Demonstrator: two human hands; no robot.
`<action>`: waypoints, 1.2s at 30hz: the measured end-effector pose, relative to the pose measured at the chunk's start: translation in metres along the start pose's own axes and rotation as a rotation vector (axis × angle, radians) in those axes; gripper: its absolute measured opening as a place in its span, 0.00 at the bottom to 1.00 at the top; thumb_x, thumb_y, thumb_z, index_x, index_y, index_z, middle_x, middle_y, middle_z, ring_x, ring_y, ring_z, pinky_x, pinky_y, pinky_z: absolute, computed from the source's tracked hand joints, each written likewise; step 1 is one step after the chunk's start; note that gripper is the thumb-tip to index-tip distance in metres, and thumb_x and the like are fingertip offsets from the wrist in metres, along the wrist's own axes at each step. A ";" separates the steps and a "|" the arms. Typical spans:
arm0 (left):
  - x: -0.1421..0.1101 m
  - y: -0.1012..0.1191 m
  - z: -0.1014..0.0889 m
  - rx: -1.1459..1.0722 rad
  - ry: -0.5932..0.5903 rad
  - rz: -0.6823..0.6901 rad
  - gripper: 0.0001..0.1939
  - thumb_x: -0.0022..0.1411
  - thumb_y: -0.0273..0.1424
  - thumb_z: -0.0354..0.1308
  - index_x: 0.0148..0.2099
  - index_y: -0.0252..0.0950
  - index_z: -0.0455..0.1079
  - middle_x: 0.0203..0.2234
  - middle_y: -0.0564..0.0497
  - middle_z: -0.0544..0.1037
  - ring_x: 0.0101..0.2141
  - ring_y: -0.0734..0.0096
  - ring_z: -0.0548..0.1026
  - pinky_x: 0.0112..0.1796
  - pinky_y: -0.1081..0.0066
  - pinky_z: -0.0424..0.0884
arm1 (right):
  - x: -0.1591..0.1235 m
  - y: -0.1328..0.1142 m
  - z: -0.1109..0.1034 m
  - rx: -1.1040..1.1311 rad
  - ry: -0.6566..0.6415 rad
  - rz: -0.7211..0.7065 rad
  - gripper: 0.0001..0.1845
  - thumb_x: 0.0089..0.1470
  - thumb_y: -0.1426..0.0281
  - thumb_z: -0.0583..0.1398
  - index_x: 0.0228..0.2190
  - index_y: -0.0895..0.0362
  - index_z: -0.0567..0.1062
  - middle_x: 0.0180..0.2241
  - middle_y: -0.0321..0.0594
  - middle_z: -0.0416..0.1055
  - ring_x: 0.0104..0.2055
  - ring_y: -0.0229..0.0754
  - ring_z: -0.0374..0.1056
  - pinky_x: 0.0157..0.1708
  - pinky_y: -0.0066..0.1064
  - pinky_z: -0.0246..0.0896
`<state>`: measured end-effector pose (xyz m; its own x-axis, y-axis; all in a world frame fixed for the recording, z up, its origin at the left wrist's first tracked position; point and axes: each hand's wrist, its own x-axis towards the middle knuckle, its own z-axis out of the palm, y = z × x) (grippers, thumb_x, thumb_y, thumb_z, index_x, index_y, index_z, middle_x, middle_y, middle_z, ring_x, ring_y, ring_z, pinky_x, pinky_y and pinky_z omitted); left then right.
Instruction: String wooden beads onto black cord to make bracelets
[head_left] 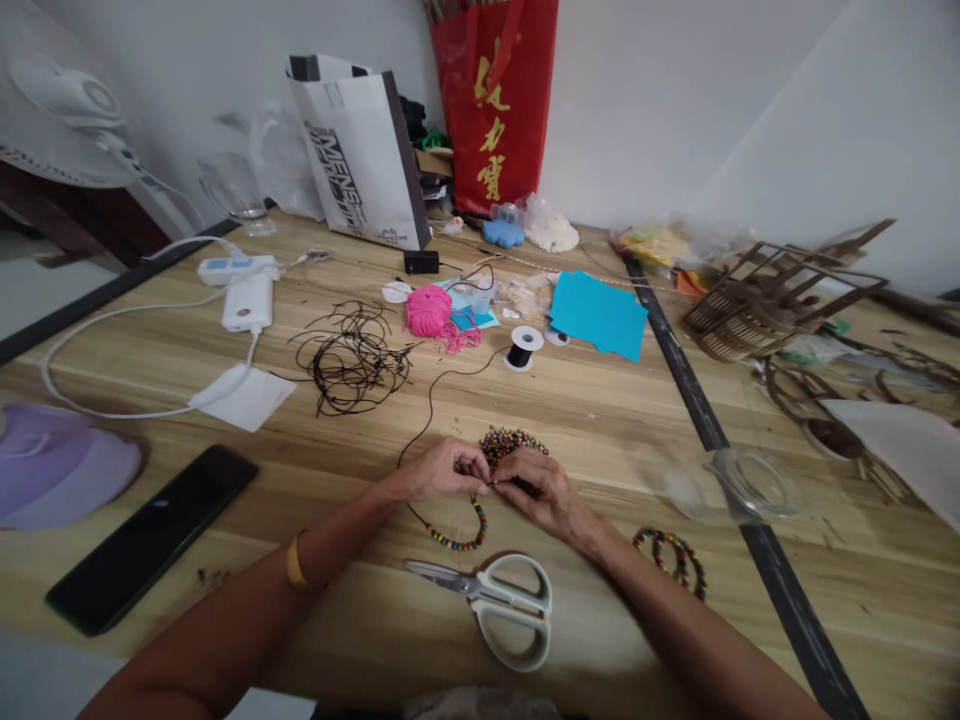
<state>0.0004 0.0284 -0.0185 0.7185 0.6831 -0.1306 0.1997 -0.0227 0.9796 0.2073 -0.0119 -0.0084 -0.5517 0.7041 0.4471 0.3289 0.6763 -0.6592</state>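
Both hands meet over the table beside a pile of small multicoloured beads (517, 437). My left hand (448, 468) is closed in a pinch on a black cord (430, 400), which runs back to a white-flanged spool (523, 347). A curved string of coloured beads (469, 543) hangs from the pinch and rests on the wood. My right hand (541, 488) is closed too, its fingertips touching those of the left; what they pinch is too small to make out. Below the hands lie scissors (495, 598) with pale green handles, blades pointing left.
Finished-looking beaded bracelets (675, 560) lie by my right forearm. Tangled black cord (352, 360), pink yarn (429, 311) and blue sheets (600, 314) are farther back. A phone (154, 540) lies left; a clear round container (754, 482) and a brown basket (750, 318) stand right.
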 end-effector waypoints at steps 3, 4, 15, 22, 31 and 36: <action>0.001 0.000 0.000 0.003 0.002 -0.004 0.14 0.48 0.36 0.66 0.30 0.29 0.73 0.22 0.53 0.74 0.24 0.77 0.68 0.27 0.78 0.62 | 0.000 0.000 0.000 0.003 -0.001 0.001 0.04 0.59 0.72 0.58 0.35 0.57 0.74 0.32 0.42 0.74 0.35 0.42 0.69 0.36 0.34 0.64; 0.001 0.000 0.000 0.003 0.001 -0.003 0.13 0.48 0.36 0.66 0.30 0.29 0.73 0.22 0.53 0.74 0.24 0.77 0.68 0.27 0.78 0.62 | 0.000 -0.001 0.000 0.002 -0.001 0.003 0.04 0.59 0.72 0.58 0.35 0.57 0.74 0.32 0.42 0.74 0.35 0.42 0.69 0.36 0.34 0.64; 0.000 0.002 0.001 -0.016 0.001 -0.014 0.14 0.47 0.36 0.67 0.29 0.30 0.72 0.20 0.54 0.73 0.23 0.79 0.66 0.26 0.79 0.61 | 0.002 -0.004 0.000 -0.021 0.004 -0.014 0.02 0.59 0.73 0.59 0.34 0.57 0.73 0.31 0.42 0.74 0.35 0.42 0.69 0.37 0.34 0.64; 0.000 0.000 0.000 -0.026 -0.011 -0.018 0.13 0.47 0.36 0.67 0.29 0.29 0.72 0.20 0.53 0.73 0.23 0.78 0.68 0.26 0.78 0.62 | 0.002 -0.005 0.001 -0.037 0.005 -0.023 0.02 0.59 0.73 0.58 0.34 0.56 0.72 0.31 0.41 0.74 0.35 0.41 0.68 0.37 0.33 0.63; 0.000 0.004 -0.001 0.030 -0.002 0.008 0.13 0.49 0.37 0.66 0.28 0.30 0.73 0.20 0.54 0.73 0.23 0.78 0.66 0.27 0.79 0.61 | 0.004 -0.008 -0.001 -0.048 0.001 -0.023 0.03 0.59 0.72 0.58 0.35 0.57 0.72 0.31 0.42 0.73 0.35 0.41 0.68 0.37 0.33 0.63; 0.000 0.005 -0.001 0.064 -0.008 0.035 0.11 0.51 0.35 0.64 0.28 0.30 0.73 0.21 0.54 0.74 0.24 0.78 0.66 0.28 0.79 0.61 | 0.004 -0.010 -0.002 -0.053 0.006 -0.029 0.04 0.60 0.72 0.57 0.35 0.57 0.73 0.31 0.43 0.73 0.35 0.42 0.68 0.37 0.34 0.64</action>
<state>0.0008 0.0294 -0.0137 0.7313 0.6750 -0.0979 0.2165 -0.0935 0.9718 0.2033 -0.0155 0.0015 -0.5572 0.6849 0.4696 0.3529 0.7072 -0.6127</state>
